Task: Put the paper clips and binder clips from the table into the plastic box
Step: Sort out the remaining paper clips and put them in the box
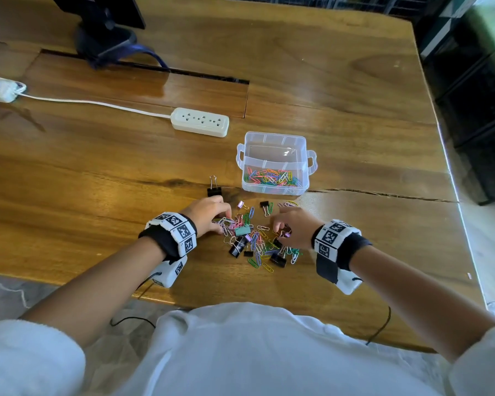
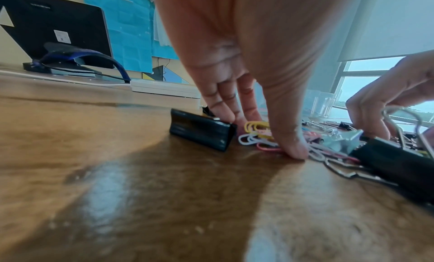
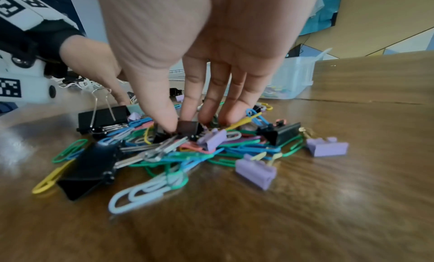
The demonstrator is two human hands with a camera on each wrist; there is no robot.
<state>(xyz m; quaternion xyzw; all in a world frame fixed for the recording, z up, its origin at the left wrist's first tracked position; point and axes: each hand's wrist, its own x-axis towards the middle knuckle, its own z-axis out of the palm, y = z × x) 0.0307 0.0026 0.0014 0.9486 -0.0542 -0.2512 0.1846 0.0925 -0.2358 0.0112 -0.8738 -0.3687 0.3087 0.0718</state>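
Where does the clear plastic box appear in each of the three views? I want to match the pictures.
Head: the plastic box stands right of centre, beyond the clip pile, with paper clips in its near compartment.
Left wrist: faint and blurred at right of centre, between thumb and right hand.
Right wrist: upper right, behind the fingers.
Shared landmark: the clip pile under both hands.

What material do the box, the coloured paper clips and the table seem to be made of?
Plastic box: clear glossy plastic, since the clips inside show through its wall.
Paper clips: probably wire with a smooth coloured coating, thin bent loops.
Table: wood grain with a shiny varnish-like finish; solid or veneer, I cannot tell.
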